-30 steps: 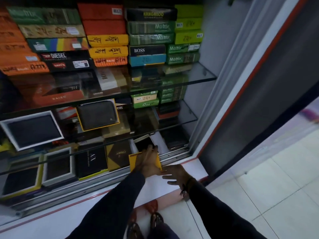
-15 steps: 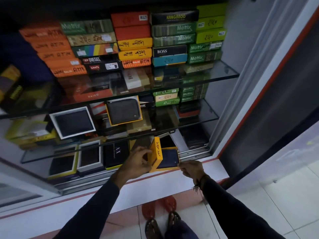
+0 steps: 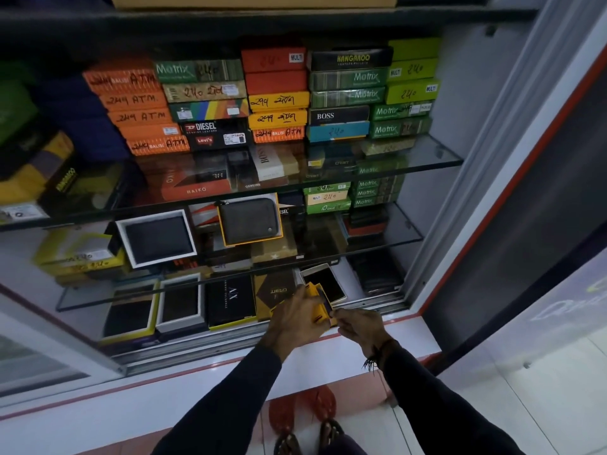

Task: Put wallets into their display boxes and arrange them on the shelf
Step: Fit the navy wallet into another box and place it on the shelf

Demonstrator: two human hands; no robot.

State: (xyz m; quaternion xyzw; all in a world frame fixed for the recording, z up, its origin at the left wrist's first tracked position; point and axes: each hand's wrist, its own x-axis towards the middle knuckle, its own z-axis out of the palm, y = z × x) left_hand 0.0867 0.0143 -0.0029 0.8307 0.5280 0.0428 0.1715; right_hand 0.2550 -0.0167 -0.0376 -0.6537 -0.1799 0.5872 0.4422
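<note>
My left hand [image 3: 295, 318] has swung the yellow display box [image 3: 317, 302] nearly shut, my right hand [image 3: 359, 325] pinching its corner, so shelving comes next.

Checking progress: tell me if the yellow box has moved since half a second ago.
Yes. The yellow box, then open beside the AX box, is now nearly closed between the left hand and right hand.

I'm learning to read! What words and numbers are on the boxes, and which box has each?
"KANGAROO": black box, top shelf.
"Matrix": green box.
"DIESEL": black box.
"Levi's": its red tag.
"BOSS": black box.
"ATM": orange box.
"MULTI": red box.
"HAIKO": orange box.
Small stickers: unreadable.
</note>
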